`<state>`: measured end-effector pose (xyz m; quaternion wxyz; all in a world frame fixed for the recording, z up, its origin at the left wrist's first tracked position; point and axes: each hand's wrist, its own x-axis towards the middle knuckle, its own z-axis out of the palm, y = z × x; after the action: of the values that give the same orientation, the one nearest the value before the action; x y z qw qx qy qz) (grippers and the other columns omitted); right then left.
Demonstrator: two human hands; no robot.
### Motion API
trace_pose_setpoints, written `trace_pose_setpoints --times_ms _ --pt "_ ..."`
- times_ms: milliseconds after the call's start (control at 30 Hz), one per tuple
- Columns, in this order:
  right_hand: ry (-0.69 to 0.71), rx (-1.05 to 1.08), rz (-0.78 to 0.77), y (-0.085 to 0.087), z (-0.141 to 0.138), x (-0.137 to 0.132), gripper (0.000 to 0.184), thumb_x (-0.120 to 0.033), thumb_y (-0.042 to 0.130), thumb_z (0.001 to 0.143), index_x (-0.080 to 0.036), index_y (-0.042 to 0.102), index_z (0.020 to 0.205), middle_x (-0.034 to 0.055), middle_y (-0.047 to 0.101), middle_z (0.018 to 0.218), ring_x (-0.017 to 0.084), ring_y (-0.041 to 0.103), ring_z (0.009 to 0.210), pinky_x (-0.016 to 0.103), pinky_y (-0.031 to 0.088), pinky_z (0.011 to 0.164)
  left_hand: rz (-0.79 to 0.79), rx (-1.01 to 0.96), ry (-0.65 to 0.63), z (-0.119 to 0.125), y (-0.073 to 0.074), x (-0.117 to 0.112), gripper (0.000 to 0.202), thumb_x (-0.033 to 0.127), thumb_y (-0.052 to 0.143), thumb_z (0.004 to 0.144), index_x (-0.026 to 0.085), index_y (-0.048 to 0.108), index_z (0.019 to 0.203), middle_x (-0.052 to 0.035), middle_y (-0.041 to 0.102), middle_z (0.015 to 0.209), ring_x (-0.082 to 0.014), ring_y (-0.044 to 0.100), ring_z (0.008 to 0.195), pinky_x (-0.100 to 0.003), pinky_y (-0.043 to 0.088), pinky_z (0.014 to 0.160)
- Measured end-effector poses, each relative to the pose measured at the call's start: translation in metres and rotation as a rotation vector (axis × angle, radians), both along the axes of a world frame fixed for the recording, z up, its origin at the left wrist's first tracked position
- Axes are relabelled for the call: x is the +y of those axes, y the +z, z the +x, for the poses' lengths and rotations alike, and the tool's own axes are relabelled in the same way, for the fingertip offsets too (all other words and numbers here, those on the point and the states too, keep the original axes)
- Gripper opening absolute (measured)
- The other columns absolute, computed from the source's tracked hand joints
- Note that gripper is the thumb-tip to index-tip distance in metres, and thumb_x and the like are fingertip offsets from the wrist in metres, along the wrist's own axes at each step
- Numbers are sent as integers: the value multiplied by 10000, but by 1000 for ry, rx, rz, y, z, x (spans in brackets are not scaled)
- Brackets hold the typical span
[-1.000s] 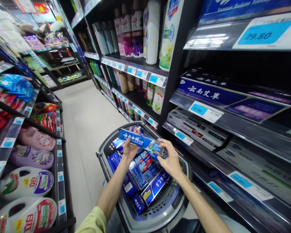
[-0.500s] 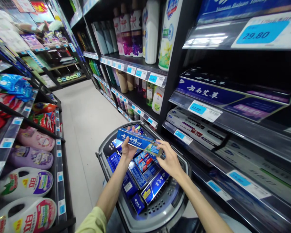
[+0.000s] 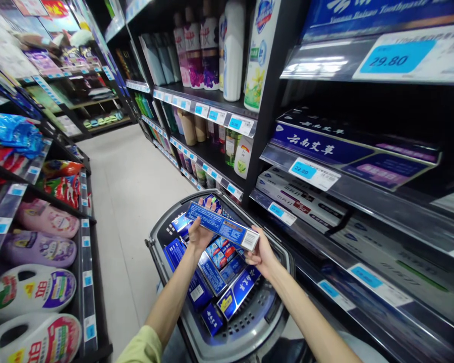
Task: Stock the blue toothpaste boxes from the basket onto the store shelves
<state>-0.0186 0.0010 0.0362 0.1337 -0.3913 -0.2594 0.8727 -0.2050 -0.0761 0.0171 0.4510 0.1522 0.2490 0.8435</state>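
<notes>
A long blue toothpaste box (image 3: pixel 221 225) is held over the shopping basket (image 3: pixel 276 322), its side with small print and a barcode facing up. My left hand (image 3: pixel 200 229) is closed around the box's left end, thumb in front and fingers behind. At the barcode end, my right hand (image 3: pixel 263 254) grips from the right and below. Beneath lie several blue toothpaste boxes, among them a blue and yellow one (image 3: pixel 238 292) and a small dark blue one (image 3: pixel 212 318). Little red and blue packs (image 3: pixel 220 252) sit in the middle, partly hidden by the held box.
To the right, shelves hold a purple-blue toothpaste box (image 3: pixel 348 148) and grey-white boxes (image 3: pixel 302 199) behind price tags. Bottles (image 3: pixel 232 50) line the shelf ahead. Detergent jugs (image 3: pixel 30 292) fill the left shelf. A pale floor aisle (image 3: pixel 117 201) runs between the shelves.
The toothpaste box has been turned over, from its large-lettered face to the small-print side with the barcode. My right hand has shifted from above its end to beneath it.
</notes>
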Motion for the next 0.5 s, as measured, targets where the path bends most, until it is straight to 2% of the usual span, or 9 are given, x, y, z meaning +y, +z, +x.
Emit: trace_pose_setpoints --times_ms 100,200,267,333,400,500 --pt "-6 -13 6 2 -1 -1 449 -598 466 916 -175 535 780 -39 544 490 40 394 297 108 148 306 22 -35 -13 2 10 0 665 452 689 837 346 461 1452 -51 546 1455 -321 410 1418 -554 291 1197" --pt "25 -63 56 4 -2 -1 494 -635 447 918 -172 552 785 -18 571 501 83 484 331 129 260 295 78 -109 -76 -2 14 -4 666 426 657 865 362 419 1483 -47 564 1436 -327 452 1386 -571 313 1188" --pt "73 -96 94 1 -3 1 600 -668 335 943 -147 579 775 20 574 478 104 511 336 161 363 315 127 -180 -123 -8 7 -5 663 356 618 895 430 357 1499 2 584 1409 -295 500 1345 -550 328 1192" --pt "136 -95 119 -5 -6 7 720 -726 251 925 -113 601 782 77 606 516 116 561 366 165 408 344 167 -271 -170 -14 -5 -2 680 290 560 924 512 276 1501 66 583 1388 -254 537 1300 -504 344 1199" --pt "80 -84 207 -12 -10 14 718 -773 316 873 -117 606 867 83 638 590 126 589 394 171 413 347 209 -358 -203 -19 -17 4 713 232 516 931 568 220 1487 117 568 1367 -239 566 1250 -471 389 1181" --pt "-82 -89 479 -17 -14 19 663 -821 510 742 -210 557 996 25 639 658 167 609 438 199 363 313 199 -445 -199 -21 -28 11 737 168 413 936 662 185 1434 225 532 1327 -235 617 1165 -491 482 1110"
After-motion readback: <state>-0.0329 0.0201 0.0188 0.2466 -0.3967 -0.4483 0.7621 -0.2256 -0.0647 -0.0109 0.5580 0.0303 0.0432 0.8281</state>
